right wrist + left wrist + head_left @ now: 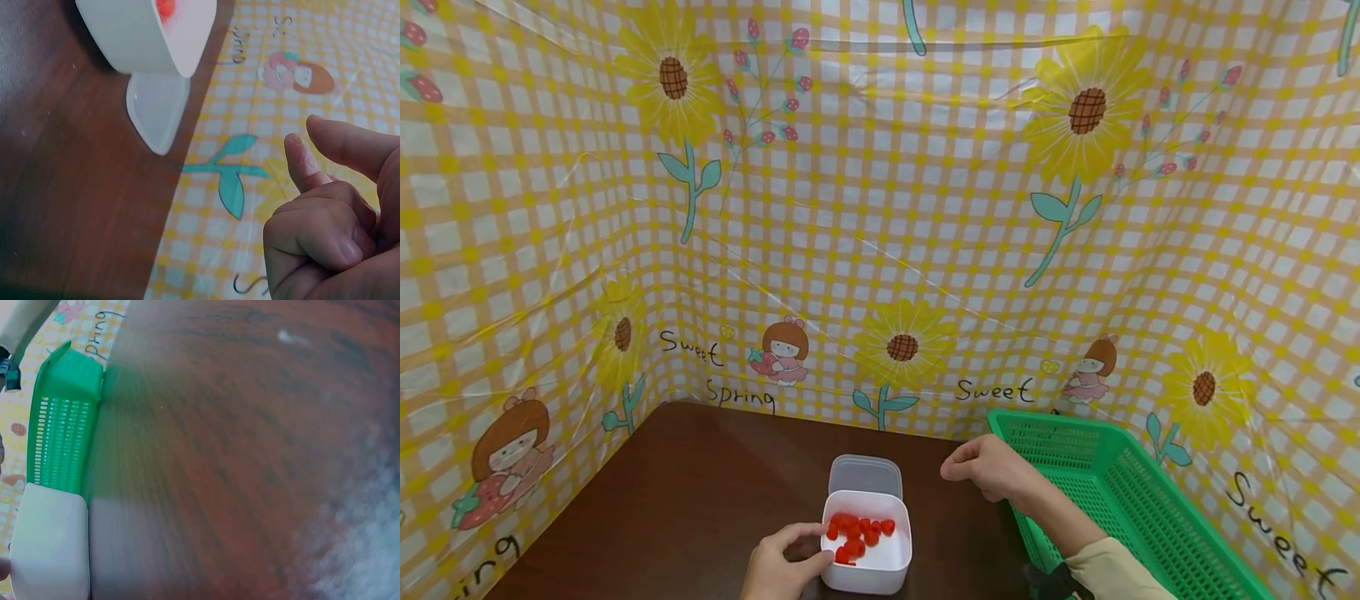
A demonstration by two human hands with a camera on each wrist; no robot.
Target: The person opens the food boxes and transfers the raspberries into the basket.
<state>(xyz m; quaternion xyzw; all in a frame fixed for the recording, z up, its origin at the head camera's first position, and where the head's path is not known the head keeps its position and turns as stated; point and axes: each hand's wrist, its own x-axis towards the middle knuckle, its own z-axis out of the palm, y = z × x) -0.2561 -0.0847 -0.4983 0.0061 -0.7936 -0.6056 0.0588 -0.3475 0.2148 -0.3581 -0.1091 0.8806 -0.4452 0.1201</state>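
A white square plastic container [868, 579] stands on the dark table, holding several small red pieces [853, 546] that look like berries. My left hand [778, 567] holds its left side, with the thumb and index fingertip at the rim. In the left wrist view the container [50, 544] shows from its side. Over the table right of the container hovers my right hand [996, 471]. In the right wrist view a gap separates the thumb and index finger of this hand [331, 212], nothing shows between them, and the other fingers are curled in.
A translucent lid [865, 477] lies just behind the container. The green plastic basket [1150, 500] with slotted walls stands at the right, partly under my right forearm. Checked cloth [880, 208] with sunflowers rises as walls behind and beside the brown table [700, 483].
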